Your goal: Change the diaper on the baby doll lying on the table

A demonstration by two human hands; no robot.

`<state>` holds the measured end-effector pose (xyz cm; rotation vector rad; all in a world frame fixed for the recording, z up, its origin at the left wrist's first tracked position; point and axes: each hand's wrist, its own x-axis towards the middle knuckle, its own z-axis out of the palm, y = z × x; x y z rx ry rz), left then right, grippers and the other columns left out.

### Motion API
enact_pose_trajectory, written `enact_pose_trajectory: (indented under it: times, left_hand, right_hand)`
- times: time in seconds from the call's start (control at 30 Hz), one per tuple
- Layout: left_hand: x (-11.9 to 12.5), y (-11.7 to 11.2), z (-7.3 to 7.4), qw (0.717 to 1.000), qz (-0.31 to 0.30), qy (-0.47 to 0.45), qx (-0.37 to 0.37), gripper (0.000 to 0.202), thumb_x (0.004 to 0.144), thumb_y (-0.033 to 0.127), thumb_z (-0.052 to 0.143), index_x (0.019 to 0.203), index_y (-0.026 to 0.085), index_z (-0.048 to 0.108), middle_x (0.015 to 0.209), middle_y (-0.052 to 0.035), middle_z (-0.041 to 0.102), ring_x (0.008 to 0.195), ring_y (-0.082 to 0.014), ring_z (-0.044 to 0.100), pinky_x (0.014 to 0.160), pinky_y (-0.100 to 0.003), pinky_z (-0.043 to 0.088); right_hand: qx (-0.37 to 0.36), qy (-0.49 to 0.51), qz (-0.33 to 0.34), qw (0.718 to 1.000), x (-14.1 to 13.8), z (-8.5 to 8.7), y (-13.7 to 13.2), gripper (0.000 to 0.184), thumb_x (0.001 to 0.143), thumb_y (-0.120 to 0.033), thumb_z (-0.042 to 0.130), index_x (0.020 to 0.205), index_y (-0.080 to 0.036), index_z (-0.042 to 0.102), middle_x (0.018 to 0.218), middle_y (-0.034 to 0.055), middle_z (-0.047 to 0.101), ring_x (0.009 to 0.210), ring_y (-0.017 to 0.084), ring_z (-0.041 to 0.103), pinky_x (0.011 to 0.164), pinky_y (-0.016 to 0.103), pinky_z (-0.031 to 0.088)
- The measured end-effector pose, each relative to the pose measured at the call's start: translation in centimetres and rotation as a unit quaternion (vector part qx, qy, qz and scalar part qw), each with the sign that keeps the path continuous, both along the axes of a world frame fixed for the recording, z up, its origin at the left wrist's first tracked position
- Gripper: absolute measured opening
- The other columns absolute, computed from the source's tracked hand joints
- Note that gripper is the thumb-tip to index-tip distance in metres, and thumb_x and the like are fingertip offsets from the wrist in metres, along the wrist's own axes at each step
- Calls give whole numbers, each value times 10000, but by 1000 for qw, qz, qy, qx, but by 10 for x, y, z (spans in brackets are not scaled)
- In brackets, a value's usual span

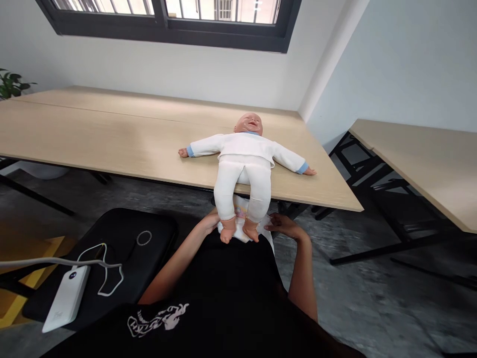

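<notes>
A baby doll (246, 146) in a white top with blue cuffs and white trousers lies on its back on the wooden table (149, 136). Its arms are spread and its bare feet hang over the front edge towards me. Below and behind its lower legs, at my lap, is a white diaper (241, 204) with a small coloured print, partly covered by the legs. My left hand (213, 220) grips the diaper's left side, its fingertips partly hidden behind the doll's leg. On the other side my right hand (285, 226) pinches the diaper's right edge between thumb and fingers.
A black chair (122, 228) on the left carries a white power bank (69, 296) with a cable. Another table (421, 159) stands on the right. Behind the doll are a wall and a window (223, 32); a plant (13, 84) shows at far left.
</notes>
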<state>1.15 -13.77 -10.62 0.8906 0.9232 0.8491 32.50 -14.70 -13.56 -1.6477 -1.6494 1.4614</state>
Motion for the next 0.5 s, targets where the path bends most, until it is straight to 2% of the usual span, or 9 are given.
enact_pose_trajectory:
  times: [0.17,0.33,0.4,0.5]
  left_hand:
    - [-3,2,-4,1000,-2,0,5,459,510,343,927,875,125,754,1021,-118,769,1140,-344,655,987,-360,498]
    - [-4,-1,5,999,-39,-28,1,399,548,340,894,868,137,770,1043,-106,772,1152,-354,654,980,-364,517]
    - [-6,-2,7,999,-15,-25,-21,393,531,303,896,865,145,762,1050,-103,771,1148,-354,652,964,-368,525]
    - [-11,-3,3,998,19,-3,-57,339,533,231,893,824,156,734,957,-81,771,1095,-332,664,941,-367,528]
  right_hand:
    - [-18,31,-10,999,1,-2,1,566,629,-427,829,1076,-155,613,992,67,672,927,203,632,816,303,519]
    - [-26,21,-17,999,10,-7,1,409,654,-274,725,1028,-157,608,947,77,681,923,214,655,847,336,548]
    - [-17,18,-22,999,15,-10,0,378,662,-243,685,1023,-160,613,925,78,684,911,218,660,845,350,556]
    - [-6,11,-37,999,22,-14,-1,344,678,-235,663,1013,-175,614,929,81,700,925,230,671,855,366,562]
